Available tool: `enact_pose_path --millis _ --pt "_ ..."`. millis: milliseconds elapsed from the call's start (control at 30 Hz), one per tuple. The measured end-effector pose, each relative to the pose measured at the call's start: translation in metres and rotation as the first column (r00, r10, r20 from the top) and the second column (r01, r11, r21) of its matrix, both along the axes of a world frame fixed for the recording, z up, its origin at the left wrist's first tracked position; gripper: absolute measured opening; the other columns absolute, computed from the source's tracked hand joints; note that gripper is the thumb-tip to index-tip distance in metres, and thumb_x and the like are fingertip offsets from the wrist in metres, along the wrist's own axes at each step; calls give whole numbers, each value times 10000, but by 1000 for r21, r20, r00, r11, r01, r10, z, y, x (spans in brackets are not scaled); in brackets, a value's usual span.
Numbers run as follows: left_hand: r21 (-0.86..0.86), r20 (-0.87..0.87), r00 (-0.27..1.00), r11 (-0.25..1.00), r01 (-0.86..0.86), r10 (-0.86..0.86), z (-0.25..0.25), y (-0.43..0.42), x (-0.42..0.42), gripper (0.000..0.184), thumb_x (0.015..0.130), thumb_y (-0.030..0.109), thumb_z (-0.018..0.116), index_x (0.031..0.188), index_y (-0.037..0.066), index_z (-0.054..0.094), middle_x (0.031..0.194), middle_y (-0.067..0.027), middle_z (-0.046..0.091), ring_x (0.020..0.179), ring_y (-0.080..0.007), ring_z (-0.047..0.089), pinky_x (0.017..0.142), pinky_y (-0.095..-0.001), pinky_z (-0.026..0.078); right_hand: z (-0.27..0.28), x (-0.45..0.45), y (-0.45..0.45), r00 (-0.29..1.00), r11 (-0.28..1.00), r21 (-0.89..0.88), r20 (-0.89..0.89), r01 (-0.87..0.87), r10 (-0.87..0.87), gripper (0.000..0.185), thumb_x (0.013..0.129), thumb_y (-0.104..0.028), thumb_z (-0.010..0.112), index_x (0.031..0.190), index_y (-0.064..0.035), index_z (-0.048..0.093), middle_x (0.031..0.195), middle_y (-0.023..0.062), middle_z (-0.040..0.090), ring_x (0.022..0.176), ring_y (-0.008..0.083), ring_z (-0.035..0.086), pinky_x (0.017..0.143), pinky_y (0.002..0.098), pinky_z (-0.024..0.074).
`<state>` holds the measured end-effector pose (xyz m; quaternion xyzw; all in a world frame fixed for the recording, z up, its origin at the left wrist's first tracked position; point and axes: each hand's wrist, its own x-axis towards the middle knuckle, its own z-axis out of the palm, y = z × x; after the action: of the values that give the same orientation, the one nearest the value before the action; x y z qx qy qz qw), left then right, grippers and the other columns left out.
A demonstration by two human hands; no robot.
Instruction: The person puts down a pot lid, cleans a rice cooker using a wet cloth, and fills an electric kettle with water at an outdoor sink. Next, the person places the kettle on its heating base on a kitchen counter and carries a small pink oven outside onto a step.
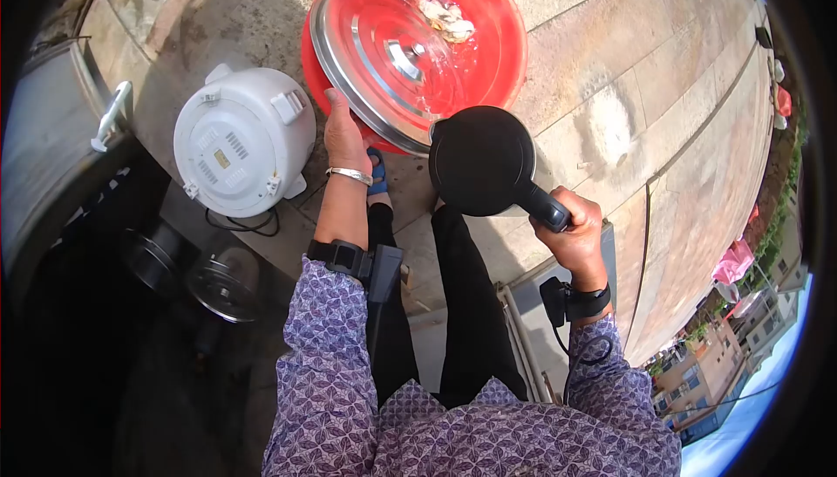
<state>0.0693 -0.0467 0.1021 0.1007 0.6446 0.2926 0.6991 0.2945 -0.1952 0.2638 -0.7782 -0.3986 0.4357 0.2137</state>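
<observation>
My left hand (pixel 346 132) holds the rim of a large glass lid (pixel 375 67) with a metal edge, tilted over a red basin (pixel 514 50). Wrapped round the black handle of a round black pan or kettle-like vessel (pixel 482 160) is my right hand (pixel 571 226). That vessel's flat black face is turned up to me, beside the lid's lower edge and the basin's near rim. Inside the basin are water and a crumpled pale cloth (pixel 446 20). The fingertips of my left hand are partly hidden behind the lid.
A white appliance (pixel 222 150) lies bottom up on the paving at the left, its dark cord beside it. Below it, in shadow, are another glass lid (pixel 224 288) and a dark pot (pixel 150 259). A wet patch (pixel 609 124) marks the paving at the right.
</observation>
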Motion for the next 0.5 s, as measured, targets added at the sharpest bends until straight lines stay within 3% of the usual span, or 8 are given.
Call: enact_pose_path --millis 100,167,200,300,333,500 --pt "21 -74 997 999 27 -25 9 4 -17 737 880 656 312 1298 63 439 1239 -106 517 1036 -206 516 814 -389 434 1 -10 5 998 1000 3 -54 19 -19 165 584 62 631 687 -44 557 616 29 501 563 111 482 528 241 382" --pt "-17 -68 994 997 80 -81 11 4 -32 742 892 652 243 1340 83 404 1328 -110 449 1160 -247 441 922 -439 347 0 -17 13 998 997 74 -54 -20 24 172 577 60 630 698 -41 559 616 41 498 564 120 483 528 251 387" --pt "-37 -91 991 994 100 -103 11 4 -38 744 887 665 207 1341 112 410 1314 -91 470 1146 -240 444 901 -406 330 0 -20 18 994 999 37 -108 27 -23 176 571 54 630 699 -41 553 606 51 493 572 146 494 537 264 395" --pt "-59 -125 976 984 170 -176 10 1 -54 711 894 652 213 1332 135 425 1298 -81 490 1124 -226 452 862 -385 341 -4 -32 40 990 988 143 -133 55 -36 176 569 44 634 695 -39 544 594 69 487 561 190 485 545 282 398" --pt "-62 -158 969 982 180 -188 11 -1 -56 706 894 655 212 1317 140 445 1249 -78 524 1093 -205 463 844 -372 342 -5 -34 48 997 979 204 -80 -7 24 169 575 26 640 691 -44 540 593 81 489 551 234 469 548 303 396" --pt "-75 -158 974 985 153 -164 9 -4 -62 676 896 641 258 1283 129 472 1177 -60 568 987 -168 496 796 -341 347 -6 -36 63 990 947 306 -68 -94 120 149 588 9 632 666 -63 527 593 88 492 555 282 467 559 323 387"
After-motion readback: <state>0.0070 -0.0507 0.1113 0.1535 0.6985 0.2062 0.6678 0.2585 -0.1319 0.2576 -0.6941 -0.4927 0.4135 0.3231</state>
